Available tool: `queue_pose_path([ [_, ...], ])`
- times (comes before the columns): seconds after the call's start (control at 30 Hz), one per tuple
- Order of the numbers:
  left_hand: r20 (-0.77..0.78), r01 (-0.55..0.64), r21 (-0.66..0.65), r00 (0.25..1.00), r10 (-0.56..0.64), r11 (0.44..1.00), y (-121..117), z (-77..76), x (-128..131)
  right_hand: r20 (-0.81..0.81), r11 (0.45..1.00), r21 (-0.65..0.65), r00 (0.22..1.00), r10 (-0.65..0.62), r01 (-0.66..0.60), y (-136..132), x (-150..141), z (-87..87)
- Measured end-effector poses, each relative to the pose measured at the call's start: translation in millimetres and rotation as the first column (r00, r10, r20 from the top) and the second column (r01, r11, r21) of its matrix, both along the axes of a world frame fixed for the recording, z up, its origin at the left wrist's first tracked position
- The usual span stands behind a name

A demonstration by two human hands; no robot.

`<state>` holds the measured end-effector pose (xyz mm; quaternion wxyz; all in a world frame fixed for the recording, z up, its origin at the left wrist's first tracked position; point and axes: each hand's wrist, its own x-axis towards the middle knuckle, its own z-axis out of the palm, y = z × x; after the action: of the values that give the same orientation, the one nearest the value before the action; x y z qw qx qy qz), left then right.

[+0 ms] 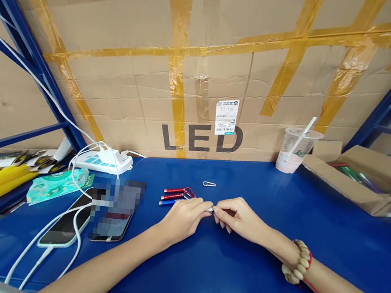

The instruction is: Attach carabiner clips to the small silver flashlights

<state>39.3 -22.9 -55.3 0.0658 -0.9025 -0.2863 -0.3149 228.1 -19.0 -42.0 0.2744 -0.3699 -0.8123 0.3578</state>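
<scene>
A small silver metal piece (210, 210) sits between my two hands, mostly hidden by fingers; its exact kind cannot be told. My left hand (187, 216) pinches it from the left. From the right, my right hand (238, 218) closes thumb and finger on its other end. Just behind my left hand lie two red metal tubes (174, 191) and a blue metal tube (167, 203), side by side, with a red cord loop (190, 191) at their right ends. A silver snap clip (209, 184) rests on the blue tabletop (236, 283) beyond my fingers.
Two phones (66, 226) with white cables lie at left, before a white power strip (109, 162). A plastic cup (295, 151) with a straw and an open cardboard box (350, 183) stand at right. A taped cardboard sheet (134, 97) walls the back.
</scene>
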Motion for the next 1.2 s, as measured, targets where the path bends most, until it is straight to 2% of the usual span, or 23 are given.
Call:
queue_pose_path([
  [0.1,0.003,-0.012,0.002,1.0,0.012,1.0,1.3,2.1,0.4,-0.078,0.997,-0.076,0.997,-0.004,-0.002,1.8,-1.4,-1.4],
  [0.27,0.022,-0.002,-0.031,1.0,0.003,1.0,1.8,10.1,0.1,-0.125,0.999,-0.047,0.992,-0.005,-0.001,2.9,-0.5,3.4],
  [0.47,-0.016,-0.027,-0.042,1.0,0.026,0.999,3.2,11.0,-0.4,-0.031,0.998,0.019,0.998,-0.051,0.052,5.9,2.4,2.7],
  [0.73,-0.059,-0.066,-0.133,0.997,0.058,0.989,6.8,5.0,-1.0,0.103,0.979,0.178,0.987,-0.124,0.104,10.7,3.3,-1.6],
  [0.83,-0.079,-0.084,-0.126,0.994,0.075,0.988,6.0,5.6,-1.0,0.122,0.963,0.246,0.981,-0.148,0.114,9.4,3.2,-1.3],
  [0.97,-0.087,-0.097,-0.107,0.992,0.088,0.989,6.4,4.2,-1.2,0.161,0.92,0.386,0.977,-0.142,0.07,8.4,3.5,-0.6],
  [1.1,-0.088,-0.098,-0.113,0.992,0.088,0.989,6.5,3.3,-0.3,0.228,0.819,0.574,0.962,-0.151,-0.008,9.1,5.7,-1.8],
  [1.2,-0.076,-0.105,-0.129,0.992,0.096,0.986,6.1,4.0,0.4,0.242,0.77,0.638,0.954,-0.176,-0.02,10.3,7.5,-3.8],
])
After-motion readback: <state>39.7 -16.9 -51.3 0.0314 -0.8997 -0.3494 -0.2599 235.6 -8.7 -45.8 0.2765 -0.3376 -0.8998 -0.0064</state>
